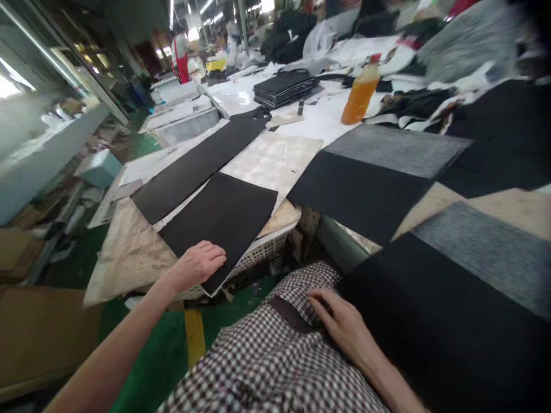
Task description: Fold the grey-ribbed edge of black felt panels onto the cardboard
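My left hand [201,263] rests on the near part of a black fabric sheet [228,209], its fingers close together and slightly bent over the surface. The thumb is hidden, and no firm grip shows. That sheet lies on brown board above a white perforated basket [262,252], a pale layer showing under its near corner. Low over my lap, my right hand [340,318] hangs with thumb and fingers apart and nothing visible between them. It is close to the checkered cloth [267,350] I wear. Beside it lies a large black sheet [434,315] with a grey strip [486,252].
A longer black strip [202,163] lies beyond the left sheet. Another black-and-grey piece [357,186] overhangs the table edge at centre right. Farther back are a stack of black pieces [284,86] and an orange drink bottle [361,94]. A person in red [181,60] stands far off.
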`<state>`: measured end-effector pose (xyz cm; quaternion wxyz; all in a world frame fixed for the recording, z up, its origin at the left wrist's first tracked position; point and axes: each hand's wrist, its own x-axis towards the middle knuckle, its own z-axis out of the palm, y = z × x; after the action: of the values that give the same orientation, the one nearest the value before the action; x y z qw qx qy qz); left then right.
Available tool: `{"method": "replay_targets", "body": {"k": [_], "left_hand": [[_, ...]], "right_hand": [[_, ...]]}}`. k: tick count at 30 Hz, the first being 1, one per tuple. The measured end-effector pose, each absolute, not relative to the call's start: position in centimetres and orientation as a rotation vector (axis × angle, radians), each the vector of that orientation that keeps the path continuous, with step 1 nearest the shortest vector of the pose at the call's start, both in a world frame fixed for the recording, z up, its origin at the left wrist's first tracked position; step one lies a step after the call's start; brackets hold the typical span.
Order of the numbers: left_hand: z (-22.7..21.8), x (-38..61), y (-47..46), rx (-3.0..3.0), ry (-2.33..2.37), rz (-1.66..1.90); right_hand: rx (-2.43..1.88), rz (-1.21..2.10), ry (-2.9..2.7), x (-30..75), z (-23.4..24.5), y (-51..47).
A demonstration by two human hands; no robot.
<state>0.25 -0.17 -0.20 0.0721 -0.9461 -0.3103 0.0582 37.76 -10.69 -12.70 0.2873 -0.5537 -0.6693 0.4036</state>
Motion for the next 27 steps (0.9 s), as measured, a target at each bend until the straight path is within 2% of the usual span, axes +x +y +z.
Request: {"method": "replay_targets", "body": {"k": [8,14,27], "left_hand": [[-1.0,0.6,-0.4,-2.843,-0.820,0.055],[-1.7,0.0,-0.5,-2.805,-0.755,0.098],[-2.6,-0.1,-0.7,-2.808,-0.827,-0.011]], "right_hand": [[-1.466,1.061,-1.772,37.7,-12.8,-10.8],[-1.455,1.068,-1.764,37.6,-12.8,-10.8],[-1.458,1.066,-1.761,37.6,-12.8,-10.8]]}}
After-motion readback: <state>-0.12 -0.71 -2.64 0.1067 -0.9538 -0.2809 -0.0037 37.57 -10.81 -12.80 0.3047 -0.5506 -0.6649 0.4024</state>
